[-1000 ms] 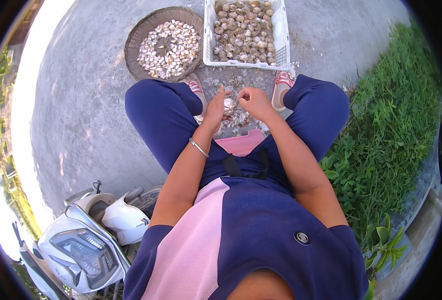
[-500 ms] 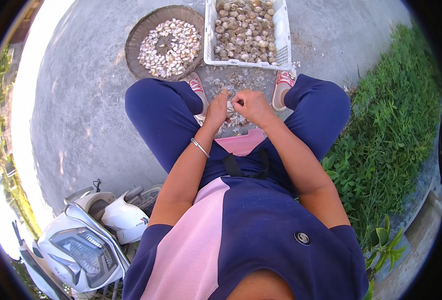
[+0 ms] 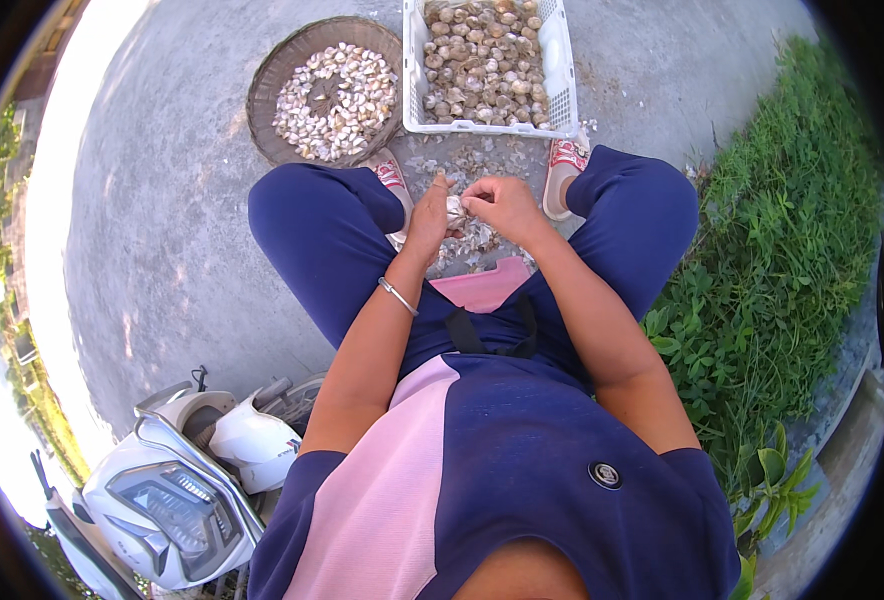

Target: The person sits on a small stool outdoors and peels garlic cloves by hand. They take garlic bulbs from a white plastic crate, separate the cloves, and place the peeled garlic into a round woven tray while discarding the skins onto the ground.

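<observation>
At upper centre, the left hand point(image 3: 428, 220) holds a rounded, papery garlic bulb point(image 3: 454, 212); the right hand point(image 3: 509, 208), fingertips drawn narrowly together, is at the bulb's right side. A round woven basket point(image 3: 263, 98) sits upper left.

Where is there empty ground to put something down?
There's a big bare patch of concrete left of the round basket and left knee. Another lies between the white crate and the grass, with some scraps near the crate. It's crowded between the shoes: garlic skins litter the ground below the left hand and right hand.
</observation>
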`<state>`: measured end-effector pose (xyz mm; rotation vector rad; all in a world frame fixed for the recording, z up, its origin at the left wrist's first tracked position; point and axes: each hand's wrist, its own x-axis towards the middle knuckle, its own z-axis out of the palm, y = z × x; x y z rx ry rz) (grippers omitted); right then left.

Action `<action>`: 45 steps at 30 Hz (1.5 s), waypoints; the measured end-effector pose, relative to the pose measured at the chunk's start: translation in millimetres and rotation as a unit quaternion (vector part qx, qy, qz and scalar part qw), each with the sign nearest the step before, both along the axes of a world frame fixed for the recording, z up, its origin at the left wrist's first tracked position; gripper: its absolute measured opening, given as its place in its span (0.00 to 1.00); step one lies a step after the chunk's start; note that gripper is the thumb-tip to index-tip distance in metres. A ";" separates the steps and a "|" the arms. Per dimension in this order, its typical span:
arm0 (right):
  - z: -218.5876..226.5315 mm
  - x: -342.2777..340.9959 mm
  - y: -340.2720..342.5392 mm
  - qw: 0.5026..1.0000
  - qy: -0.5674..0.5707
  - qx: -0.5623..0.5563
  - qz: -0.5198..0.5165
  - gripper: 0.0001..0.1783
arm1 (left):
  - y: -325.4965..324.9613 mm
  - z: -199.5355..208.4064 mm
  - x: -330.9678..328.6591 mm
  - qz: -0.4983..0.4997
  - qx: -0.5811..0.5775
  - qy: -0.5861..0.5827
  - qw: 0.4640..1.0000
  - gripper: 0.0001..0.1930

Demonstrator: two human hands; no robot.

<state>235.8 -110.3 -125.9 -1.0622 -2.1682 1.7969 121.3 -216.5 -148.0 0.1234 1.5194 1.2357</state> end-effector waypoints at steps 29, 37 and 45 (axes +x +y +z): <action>13.7 -3.3 -0.3 0.995 0.028 0.090 0.016 0.04 | -4.3 0.3 -0.4 -0.022 0.069 -0.060 0.996 0.32; -28.2 4.4 12.8 0.999 0.036 0.035 -0.009 0.10 | -0.9 7.5 -0.9 -0.032 0.105 -0.104 0.988 0.32; -2.1 -1.3 6.1 0.990 0.041 -0.116 0.068 0.12 | -6.7 -2.9 0.3 -0.087 0.103 -0.004 0.991 0.31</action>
